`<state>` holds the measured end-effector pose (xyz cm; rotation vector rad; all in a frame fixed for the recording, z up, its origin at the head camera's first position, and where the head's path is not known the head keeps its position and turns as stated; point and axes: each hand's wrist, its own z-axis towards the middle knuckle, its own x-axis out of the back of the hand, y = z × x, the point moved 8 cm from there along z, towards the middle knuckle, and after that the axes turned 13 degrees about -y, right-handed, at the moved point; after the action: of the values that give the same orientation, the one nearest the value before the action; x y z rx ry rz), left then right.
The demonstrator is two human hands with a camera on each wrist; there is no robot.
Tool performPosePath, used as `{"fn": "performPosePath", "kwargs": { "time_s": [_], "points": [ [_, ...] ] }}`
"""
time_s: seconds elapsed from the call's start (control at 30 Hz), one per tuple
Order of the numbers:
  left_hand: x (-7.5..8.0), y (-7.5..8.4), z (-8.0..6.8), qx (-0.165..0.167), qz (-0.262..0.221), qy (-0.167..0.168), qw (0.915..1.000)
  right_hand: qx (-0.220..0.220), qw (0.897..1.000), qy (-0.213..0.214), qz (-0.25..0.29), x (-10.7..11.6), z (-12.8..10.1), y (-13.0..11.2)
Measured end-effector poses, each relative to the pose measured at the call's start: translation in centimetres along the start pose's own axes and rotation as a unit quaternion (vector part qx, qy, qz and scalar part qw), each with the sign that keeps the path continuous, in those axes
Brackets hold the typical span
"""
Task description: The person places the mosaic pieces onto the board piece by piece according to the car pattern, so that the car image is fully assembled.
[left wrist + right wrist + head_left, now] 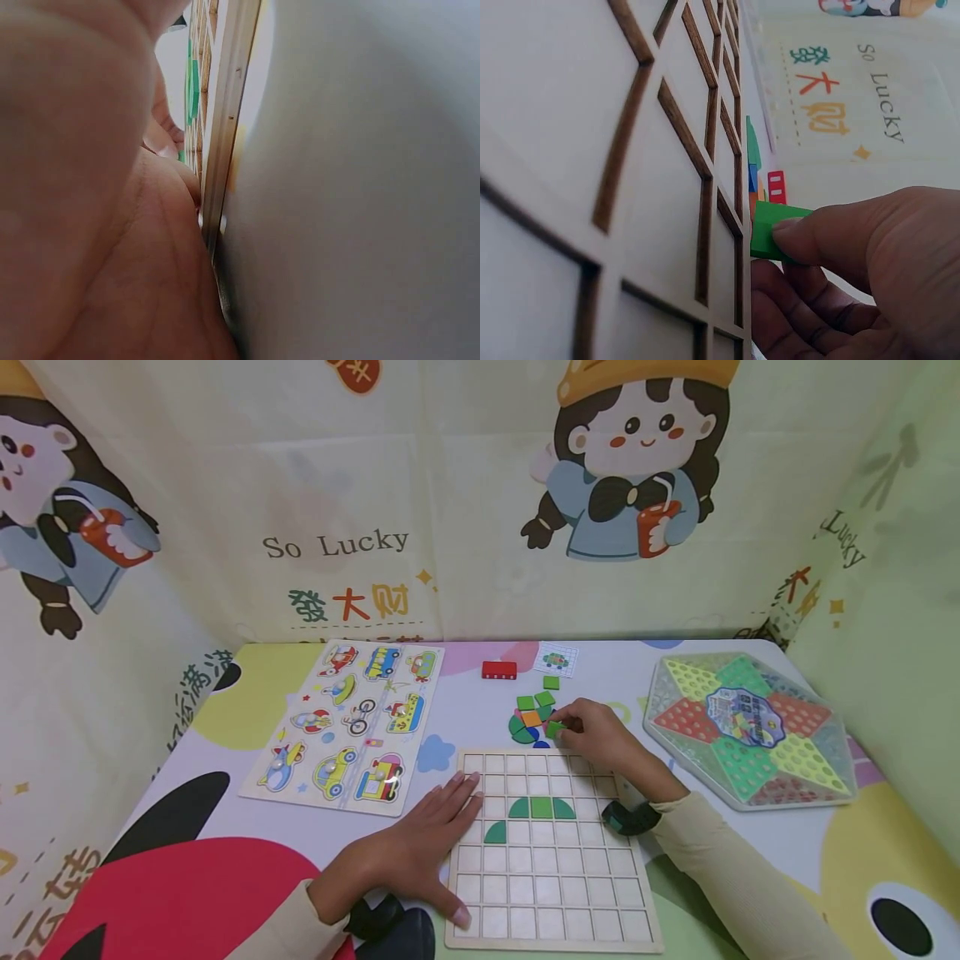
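Observation:
My right hand (600,739) pinches a green square tile (769,231) between thumb and fingers, just beyond the far edge of the wooden grid board (555,935). With fingers spread, my left hand (420,839) rests along the board's left side, its thumb on the near left corner. In one row of the board lie a green quarter-circle tile (519,808), a green square (541,807) and another green quarter-circle (564,809). One more quarter-circle (496,833) sits a row nearer, to the left. The left wrist view shows mostly palm and the board's side.
Loose green, blue and orange tiles (530,718) are piled beyond the board. Behind them are a red block (498,670) and a small pattern card (557,659). A vehicle picture puzzle (360,727) lies left, a hexagonal game box (750,731) right. A printed cloth wall (480,585) stands behind.

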<state>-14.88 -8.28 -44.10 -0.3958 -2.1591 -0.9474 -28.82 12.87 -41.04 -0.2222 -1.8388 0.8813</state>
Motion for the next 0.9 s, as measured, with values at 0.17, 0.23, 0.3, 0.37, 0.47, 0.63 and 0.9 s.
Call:
{"fn": "performPosePath", "kwargs": {
  "time_s": [0.17,0.23,0.3,0.37,0.47,0.63,0.9],
  "points": [
    [0.0,0.1,0.1,0.0,0.001,0.001,1.0,0.018,1.0,0.0,-0.004,0.0,-0.1,-0.2],
    [0.0,0.1,0.1,0.0,0.002,0.002,1.0,0.027,1.0,0.001,-0.006,-0.1,-0.1,-0.4],
    [0.0,0.0,0.1,0.0,0.002,0.003,1.0,0.042,0.999,-0.002,-0.007,-0.1,-0.2,-0.7],
    [0.0,0.0,0.1,0.001,0.002,0.003,1.0,0.057,0.998,-0.006,-0.007,-0.2,-0.3,-1.0],
    [0.0,0.0,0.1,0.0,0.001,0.002,1.0,0.075,0.997,-0.013,-0.006,-0.5,-0.4,-1.4],
    [0.1,0.0,0.1,-0.002,0.001,-0.001,1.0,0.097,0.995,-0.013,-0.004,-0.6,-0.8,-2.0],
    [0.1,0.1,0.1,-0.005,0.0,0.0,1.0,0.129,0.99,-0.061,0.0,-1.8,-2.0,-3.3]
  ]
}}
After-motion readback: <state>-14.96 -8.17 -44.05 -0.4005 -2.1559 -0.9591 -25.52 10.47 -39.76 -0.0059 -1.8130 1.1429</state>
